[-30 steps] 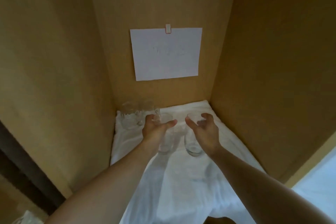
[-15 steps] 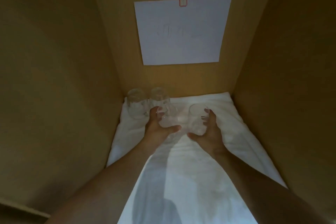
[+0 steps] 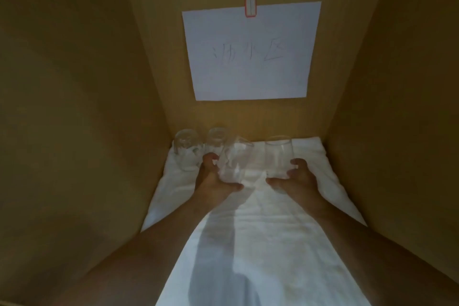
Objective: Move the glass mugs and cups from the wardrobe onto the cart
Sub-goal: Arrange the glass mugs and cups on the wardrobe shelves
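Interior of wooden wardrobe (image 3: 74, 107), viewed from above and in front; floor covered by white cloth (image 3: 248, 243).

Left hand (image 3: 213, 181): fingers curled round tilted clear glass (image 3: 233, 164), thumb across its near lower side, rim leaning toward back wall. Whether base touches the cloth: cannot tell.

Right hand (image 3: 295, 181): fingers curled round upright clear glass (image 3: 278, 156), fingertips on its right side, thumb under its near edge. Glass near middle of back edge of cloth, apart from tilted glass.

Two further glass mugs in rear left corner, on the cloth, close against back wall: corner mug (image 3: 185, 149) touching or nearly touching left wall; second mug (image 3: 216, 140) just beside it on the right, immediately behind left hand's fingertips.

Sheet of white paper (image 3: 250, 52) on back wall above glasses, held at top edge by red-bordered label (image 3: 250, 6); faint handwritten marks at centre, not legible.

Both forearms entering from lower edge, shadow of left forearm falling across the cloth.
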Action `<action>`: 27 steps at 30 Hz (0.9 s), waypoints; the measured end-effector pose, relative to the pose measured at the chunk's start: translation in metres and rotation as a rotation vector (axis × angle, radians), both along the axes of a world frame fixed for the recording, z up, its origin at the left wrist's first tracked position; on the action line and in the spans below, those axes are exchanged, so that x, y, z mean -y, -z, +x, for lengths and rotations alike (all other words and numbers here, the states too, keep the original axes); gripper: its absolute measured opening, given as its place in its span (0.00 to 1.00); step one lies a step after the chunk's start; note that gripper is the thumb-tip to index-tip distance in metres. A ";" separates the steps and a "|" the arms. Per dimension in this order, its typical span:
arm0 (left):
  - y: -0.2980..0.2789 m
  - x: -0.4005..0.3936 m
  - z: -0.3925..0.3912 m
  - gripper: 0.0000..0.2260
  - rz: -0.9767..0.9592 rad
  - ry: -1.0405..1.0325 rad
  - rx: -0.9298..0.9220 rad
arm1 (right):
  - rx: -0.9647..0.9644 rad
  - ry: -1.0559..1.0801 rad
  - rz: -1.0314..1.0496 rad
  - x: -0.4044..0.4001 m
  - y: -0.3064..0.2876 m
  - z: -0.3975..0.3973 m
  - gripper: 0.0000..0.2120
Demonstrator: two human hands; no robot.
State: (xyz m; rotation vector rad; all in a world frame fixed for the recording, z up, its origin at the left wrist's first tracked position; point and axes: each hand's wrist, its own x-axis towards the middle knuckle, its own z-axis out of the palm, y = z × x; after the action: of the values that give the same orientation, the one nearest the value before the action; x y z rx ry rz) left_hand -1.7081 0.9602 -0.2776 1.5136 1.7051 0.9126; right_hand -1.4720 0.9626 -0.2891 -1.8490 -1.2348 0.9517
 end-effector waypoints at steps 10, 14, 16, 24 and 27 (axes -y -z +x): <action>-0.064 -0.038 0.029 0.41 0.232 -0.053 -0.050 | 0.085 0.186 0.132 -0.022 -0.030 0.031 0.50; -0.083 -0.055 0.041 0.44 0.256 -0.065 -0.144 | 0.199 0.169 0.188 -0.026 -0.039 0.035 0.45; -0.087 -0.060 0.046 0.44 0.265 -0.089 -0.158 | 0.243 0.141 0.180 -0.029 -0.043 0.038 0.44; -0.086 -0.078 0.065 0.43 0.265 -0.069 -0.186 | 0.488 0.070 0.164 -0.044 -0.062 0.036 0.50; -0.082 -0.082 0.070 0.43 0.277 -0.017 -0.241 | 0.585 -0.038 0.209 -0.051 -0.064 0.029 0.49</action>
State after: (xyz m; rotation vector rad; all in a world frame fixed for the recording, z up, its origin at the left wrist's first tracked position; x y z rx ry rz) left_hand -1.6384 1.0424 -0.1959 1.8576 1.8186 1.0440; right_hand -1.4432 1.0136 -0.2248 -2.0021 -1.6407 0.2757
